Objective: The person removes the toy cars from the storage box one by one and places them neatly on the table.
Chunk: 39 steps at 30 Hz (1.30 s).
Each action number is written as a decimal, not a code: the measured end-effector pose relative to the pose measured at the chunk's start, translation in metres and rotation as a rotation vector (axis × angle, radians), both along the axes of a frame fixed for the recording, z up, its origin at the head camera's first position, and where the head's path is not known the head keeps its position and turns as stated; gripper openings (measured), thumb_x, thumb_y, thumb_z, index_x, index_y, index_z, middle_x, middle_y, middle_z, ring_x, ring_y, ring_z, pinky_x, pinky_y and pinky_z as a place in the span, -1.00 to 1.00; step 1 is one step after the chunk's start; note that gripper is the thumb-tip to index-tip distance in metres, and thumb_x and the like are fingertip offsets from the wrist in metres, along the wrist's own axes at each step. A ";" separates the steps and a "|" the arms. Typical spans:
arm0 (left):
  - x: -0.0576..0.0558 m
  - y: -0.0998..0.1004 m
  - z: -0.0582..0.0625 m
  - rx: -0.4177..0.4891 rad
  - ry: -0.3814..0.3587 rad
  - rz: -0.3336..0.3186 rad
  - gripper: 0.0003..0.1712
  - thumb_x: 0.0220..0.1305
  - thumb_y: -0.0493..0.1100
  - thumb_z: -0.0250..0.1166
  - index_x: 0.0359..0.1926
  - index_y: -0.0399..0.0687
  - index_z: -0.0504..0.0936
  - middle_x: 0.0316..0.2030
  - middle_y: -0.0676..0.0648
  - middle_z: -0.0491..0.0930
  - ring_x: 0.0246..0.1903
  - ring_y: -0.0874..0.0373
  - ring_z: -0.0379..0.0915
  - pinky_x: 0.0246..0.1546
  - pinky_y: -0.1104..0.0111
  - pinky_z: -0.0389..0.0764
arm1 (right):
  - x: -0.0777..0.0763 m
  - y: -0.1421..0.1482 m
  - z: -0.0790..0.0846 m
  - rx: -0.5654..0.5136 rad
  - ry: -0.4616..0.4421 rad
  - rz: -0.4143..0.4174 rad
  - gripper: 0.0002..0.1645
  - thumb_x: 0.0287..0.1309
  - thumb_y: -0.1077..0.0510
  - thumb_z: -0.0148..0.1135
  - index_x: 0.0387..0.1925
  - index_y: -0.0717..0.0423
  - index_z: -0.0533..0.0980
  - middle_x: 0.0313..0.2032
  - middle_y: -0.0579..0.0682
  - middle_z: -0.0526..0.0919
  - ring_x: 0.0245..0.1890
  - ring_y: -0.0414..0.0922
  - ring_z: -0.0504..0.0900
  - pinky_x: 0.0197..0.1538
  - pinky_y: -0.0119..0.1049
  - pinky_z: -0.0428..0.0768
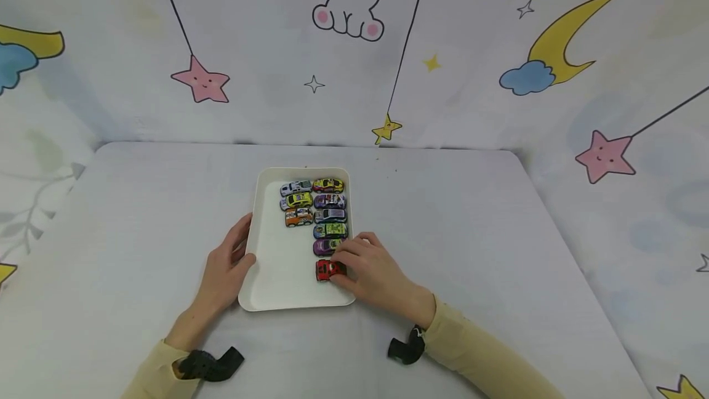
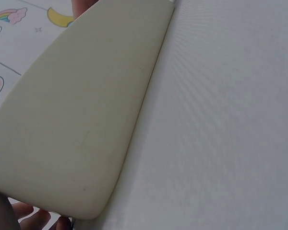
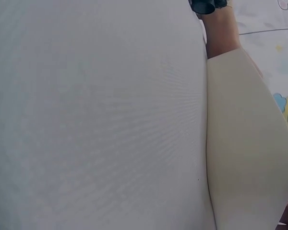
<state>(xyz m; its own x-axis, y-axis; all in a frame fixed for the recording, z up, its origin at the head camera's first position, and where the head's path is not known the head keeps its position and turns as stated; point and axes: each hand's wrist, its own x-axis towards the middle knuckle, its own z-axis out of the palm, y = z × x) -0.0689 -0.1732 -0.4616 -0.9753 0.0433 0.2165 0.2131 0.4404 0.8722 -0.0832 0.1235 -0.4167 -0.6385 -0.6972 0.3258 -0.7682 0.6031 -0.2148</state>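
Note:
A white tray (image 1: 277,276) lies on the table, with several toy cars in two columns toward its right side. My left hand (image 1: 224,270) holds the tray's left edge, thumb at the rim and fingers along the outer side. In the left wrist view the tray's outer wall (image 2: 77,110) fills much of the picture, and some fingers (image 2: 36,220) show at its lower corner. My right hand (image 1: 376,273) reaches over the right rim and pinches a red toy car (image 1: 324,270). That car sits just below a purple toy car (image 1: 324,247), which the fingers partly cover.
At the tray's far end are a silver-grey car (image 1: 296,188) and a yellow-and-red car (image 1: 328,185). An orange car (image 1: 299,217) ends the shorter left column. The white tablecloth (image 1: 460,220) spreads around the tray, up to a patterned backdrop (image 1: 266,36).

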 end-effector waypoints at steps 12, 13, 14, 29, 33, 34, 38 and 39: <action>-0.001 -0.001 -0.001 -0.012 -0.006 0.010 -0.18 0.23 -0.46 0.07 0.52 -0.07 0.19 0.39 -0.28 0.35 0.34 -0.23 0.34 0.09 0.80 0.29 | -0.007 0.008 0.014 -0.155 -0.051 0.041 -0.67 0.11 0.11 0.47 -0.07 0.05 0.67 -0.10 -0.09 0.66 -0.12 -0.16 0.63 -0.05 -0.32 0.64; -0.002 -0.001 -0.001 -0.013 -0.007 0.010 -0.18 0.23 -0.46 0.07 0.52 -0.07 0.19 0.39 -0.29 0.35 0.34 -0.23 0.35 0.09 0.80 0.29 | -0.008 0.009 0.015 -0.167 -0.058 0.048 -0.67 0.12 0.13 0.46 -0.05 0.06 0.66 -0.10 -0.08 0.65 -0.13 -0.17 0.64 -0.07 -0.34 0.64; -0.002 -0.001 -0.001 -0.014 -0.007 0.009 -0.18 0.23 -0.46 0.06 0.52 -0.07 0.19 0.39 -0.29 0.35 0.34 -0.23 0.35 0.09 0.79 0.29 | -0.009 0.010 0.016 -0.176 -0.064 0.054 -0.67 0.13 0.14 0.46 -0.04 0.07 0.66 -0.10 -0.08 0.64 -0.14 -0.18 0.64 -0.09 -0.37 0.64; -0.002 -0.001 -0.003 -0.005 0.002 0.000 -0.18 0.23 -0.47 0.06 0.52 -0.10 0.19 0.38 -0.31 0.36 0.32 -0.26 0.36 0.09 0.78 0.31 | -0.032 0.031 0.021 -0.223 -0.084 -0.009 -0.63 0.12 0.23 0.44 0.00 0.15 0.64 -0.05 0.01 0.65 -0.08 -0.13 0.66 -0.03 -0.30 0.67; -0.002 -0.001 -0.003 -0.005 0.001 0.001 -0.18 0.22 -0.47 0.06 0.52 -0.11 0.18 0.38 -0.31 0.35 0.33 -0.24 0.35 0.09 0.78 0.31 | -0.040 0.038 0.018 -0.246 -0.079 -0.045 -0.63 0.10 0.24 0.44 -0.01 0.17 0.64 -0.04 0.04 0.68 -0.05 -0.09 0.67 0.02 -0.23 0.67; -0.002 -0.001 -0.003 -0.005 0.002 0.000 -0.18 0.22 -0.47 0.06 0.52 -0.11 0.18 0.38 -0.31 0.35 0.33 -0.25 0.35 0.09 0.79 0.30 | -0.042 0.040 0.017 -0.249 -0.081 -0.057 -0.63 0.11 0.25 0.44 -0.01 0.17 0.64 -0.04 0.04 0.68 -0.04 -0.08 0.67 0.03 -0.22 0.67; -0.002 -0.001 -0.004 -0.006 0.008 0.000 -0.18 0.22 -0.48 0.06 0.52 -0.09 0.19 0.38 -0.32 0.36 0.32 -0.26 0.35 0.09 0.79 0.30 | -0.053 0.050 0.013 -0.254 -0.087 -0.117 -0.62 0.13 0.25 0.42 0.01 0.20 0.64 -0.02 0.06 0.67 0.00 -0.05 0.66 0.05 -0.17 0.66; -0.002 -0.001 -0.004 -0.007 0.009 0.001 -0.18 0.22 -0.48 0.06 0.52 -0.09 0.20 0.38 -0.31 0.36 0.32 -0.26 0.36 0.08 0.79 0.31 | -0.055 0.053 0.011 -0.253 -0.087 -0.133 -0.62 0.13 0.25 0.42 0.02 0.21 0.63 -0.02 0.07 0.67 0.00 -0.04 0.66 0.06 -0.16 0.66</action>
